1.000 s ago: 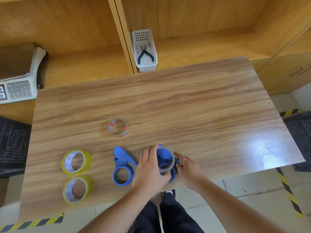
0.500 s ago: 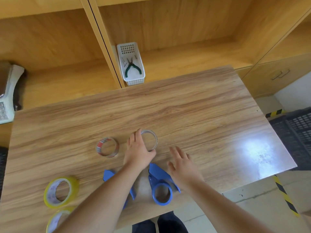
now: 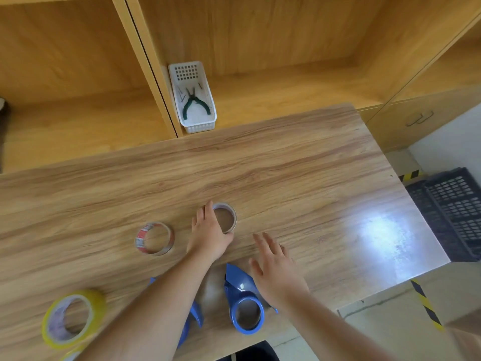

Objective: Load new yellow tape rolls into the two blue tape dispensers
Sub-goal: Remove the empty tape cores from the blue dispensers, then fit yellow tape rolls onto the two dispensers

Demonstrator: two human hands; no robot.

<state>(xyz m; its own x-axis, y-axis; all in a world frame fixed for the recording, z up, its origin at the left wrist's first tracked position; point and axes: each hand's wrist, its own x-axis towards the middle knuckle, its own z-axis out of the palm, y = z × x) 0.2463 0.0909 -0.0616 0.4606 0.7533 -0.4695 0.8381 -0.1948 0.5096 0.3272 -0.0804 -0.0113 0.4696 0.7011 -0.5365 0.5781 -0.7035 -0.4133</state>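
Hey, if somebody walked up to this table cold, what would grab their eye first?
Probably the left hand at the table's middle, fingers on an empty tape core, with the right hand spread open above a blue tape dispenser near the front edge. Next, the yellow tape roll at the near left corner, and the green-handled pliers in a white basket on the shelf behind.

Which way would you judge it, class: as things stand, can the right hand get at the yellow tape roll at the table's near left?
Probably not directly. The right hand hovers open on the right, and the left forearm stretches across between it and the yellow tape roll. The left hand, resting on an empty core, is on the nearer side.
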